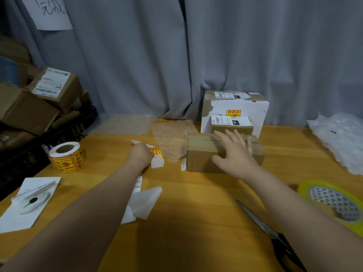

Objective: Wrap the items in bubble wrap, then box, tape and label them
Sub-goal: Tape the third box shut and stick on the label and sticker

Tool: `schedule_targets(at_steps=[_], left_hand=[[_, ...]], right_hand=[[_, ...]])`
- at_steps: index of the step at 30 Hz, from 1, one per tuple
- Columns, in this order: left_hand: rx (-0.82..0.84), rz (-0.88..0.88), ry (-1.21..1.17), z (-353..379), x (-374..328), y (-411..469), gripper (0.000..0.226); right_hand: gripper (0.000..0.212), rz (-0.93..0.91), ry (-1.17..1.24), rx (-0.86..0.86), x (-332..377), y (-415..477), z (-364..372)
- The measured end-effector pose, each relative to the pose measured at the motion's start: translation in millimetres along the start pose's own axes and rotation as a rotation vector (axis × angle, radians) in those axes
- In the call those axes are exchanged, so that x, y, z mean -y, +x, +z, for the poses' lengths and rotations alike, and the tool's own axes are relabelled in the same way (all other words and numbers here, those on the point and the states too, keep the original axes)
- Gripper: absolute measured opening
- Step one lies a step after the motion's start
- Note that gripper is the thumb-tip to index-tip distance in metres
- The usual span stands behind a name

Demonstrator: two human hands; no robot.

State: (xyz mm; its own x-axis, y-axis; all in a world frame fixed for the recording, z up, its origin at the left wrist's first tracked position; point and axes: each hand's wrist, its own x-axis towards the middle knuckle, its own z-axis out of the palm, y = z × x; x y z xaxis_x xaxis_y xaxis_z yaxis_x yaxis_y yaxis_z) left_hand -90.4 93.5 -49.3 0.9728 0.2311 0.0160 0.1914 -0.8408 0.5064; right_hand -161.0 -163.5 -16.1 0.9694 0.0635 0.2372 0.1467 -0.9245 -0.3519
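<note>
Brown cardboard box (200, 160) sits on the wooden surface (196, 209), right of centre, with a seam line along its top. My right hand (233, 152) rests over its top near edge, fingers straight and spread, thumb against the front face, not gripping. My left hand (140, 155) is near the box on its left, not touching it, and pinches a red-and-yellow sticker (157, 154) with white backing. Both forearms are extended and the hands are apart. Left fingertips are hidden behind the hand, and the sticker print is too blurred to read. Bubble wrap (172, 138) lies behind, between the hands. Scissors (255, 217) and yellow tape roll (334, 201) are partly covered by my right forearm.
</note>
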Motion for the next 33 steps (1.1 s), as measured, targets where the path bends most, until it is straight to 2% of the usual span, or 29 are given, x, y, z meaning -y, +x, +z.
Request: schedule_targets(at_steps=[3, 5, 9, 11, 13, 18, 22, 25, 27, 30, 33], left_hand=[[-0.261, 0.194, -0.218, -10, -21, -15, 0.013], [-0.346, 0.387, -0.345, -20, -39, -33, 0.01], [-0.126, 0.642, -0.511, -29, -72, -70, 0.003], [-0.045, 0.676, -0.559, -25, -81, -83, 0.008], [-0.013, 0.651, -0.639, -18, -85, -93, 0.013], [0.119, 0.559, -0.784, -6, -84, -113, 0.017], [0.164, 0.544, -0.761, 0, -82, -123, 0.011], [0.304, 0.487, -0.769, -1, -81, -126, 0.009], [0.397, 0.468, -0.746, -1, -81, -128, 0.011], [0.37, 0.44, -0.752, 3, -82, -130, 0.017], [0.337, 0.433, -0.769, 6, -82, -130, 0.013]], right_hand=[[0.051, -0.107, 0.254, -0.258, 16, -5, 2], [0.044, -0.132, 0.44, -0.3, 29, -6, -1], [0.049, -0.074, 0.759, -0.164, 50, -6, -9], [0.033, -0.006, 0.991, -0.07, 50, -9, -11], [0.015, 0.017, 1.093, -0.054, 44, -13, -12], [0.001, -0.014, 0.978, -0.087, 21, -30, -11], [0.011, -0.023, 0.746, -0.033, 6, -41, -10], [0.005, -0.055, 0.612, -0.017, 0, -44, -11], [0.003, -0.086, 0.621, -0.023, -2, -46, -11], [0.004, -0.142, 0.6, -0.008, -4, -48, -13], [0.007, -0.161, 0.523, 0.031, -5, -48, -14]])
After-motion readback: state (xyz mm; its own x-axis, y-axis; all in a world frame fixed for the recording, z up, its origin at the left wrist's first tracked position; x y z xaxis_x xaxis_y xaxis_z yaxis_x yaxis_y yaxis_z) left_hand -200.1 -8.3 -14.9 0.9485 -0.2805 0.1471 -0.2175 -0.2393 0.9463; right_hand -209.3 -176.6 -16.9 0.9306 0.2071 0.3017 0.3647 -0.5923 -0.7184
